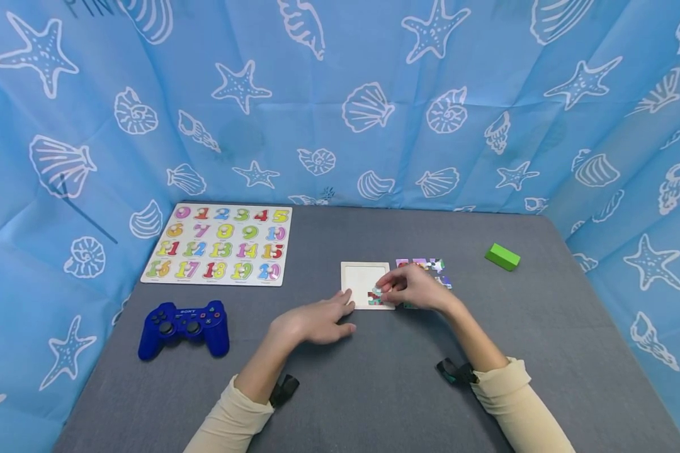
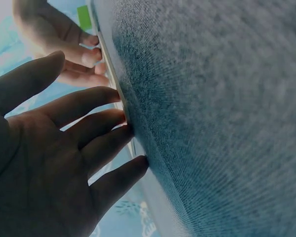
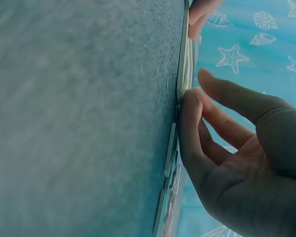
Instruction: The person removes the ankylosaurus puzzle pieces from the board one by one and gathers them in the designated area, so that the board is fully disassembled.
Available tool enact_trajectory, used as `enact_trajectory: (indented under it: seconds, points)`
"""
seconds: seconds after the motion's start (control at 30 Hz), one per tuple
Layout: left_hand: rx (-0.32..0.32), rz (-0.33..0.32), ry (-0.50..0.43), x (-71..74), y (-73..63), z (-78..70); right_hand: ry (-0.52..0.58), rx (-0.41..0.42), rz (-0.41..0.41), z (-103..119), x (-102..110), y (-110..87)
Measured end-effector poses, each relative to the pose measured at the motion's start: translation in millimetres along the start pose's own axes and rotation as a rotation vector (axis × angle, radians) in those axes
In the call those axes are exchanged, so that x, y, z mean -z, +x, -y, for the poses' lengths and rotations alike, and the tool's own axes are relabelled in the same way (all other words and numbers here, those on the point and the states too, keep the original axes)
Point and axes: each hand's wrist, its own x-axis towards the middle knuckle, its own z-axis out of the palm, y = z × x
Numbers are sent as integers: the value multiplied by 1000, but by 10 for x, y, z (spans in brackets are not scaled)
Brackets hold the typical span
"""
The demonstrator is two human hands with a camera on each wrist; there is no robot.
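Note:
A small square wooden puzzle tray (image 1: pixel 354 277) lies in the middle of the table, its pale bottom mostly bare. Red and teal jigsaw pieces (image 1: pixel 374 300) sit in its lower right corner. My right hand (image 1: pixel 416 288) reaches over the tray's right side, its fingertips pinching a small pale-blue jigsaw piece (image 1: pixel 377 291) above that corner; the right wrist view hides the piece behind curled fingers (image 3: pixel 190 116). My left hand (image 1: pixel 314 319) rests with spread fingers (image 2: pixel 111 180) against the tray's left edge. Loose jigsaw pieces (image 1: pixel 437 265) lie right of the tray, partly under my right hand.
A number puzzle board (image 1: pixel 215 245) lies at the back left, with a blue game controller (image 1: pixel 184 328) in front of it. A green block (image 1: pixel 502 257) stands at the right. A blue shell-patterned curtain (image 1: pixel 317 126) borders the grey table (image 1: pixel 374 390).

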Motion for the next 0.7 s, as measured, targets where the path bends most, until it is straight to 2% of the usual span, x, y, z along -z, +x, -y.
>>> enact_trajectory:
  seconds: [0.33,0.53,0.7]
  points:
    - [7,-18,13,-22,-19,-24,-19,-33,-5,53,-65,95]
    - [25,-21,19,-34,-15,-40,-45,-14,-12,97,-83,92]
    - [30,-19,14,-32,-8,-40,-22,2,-15,101,-76,69]
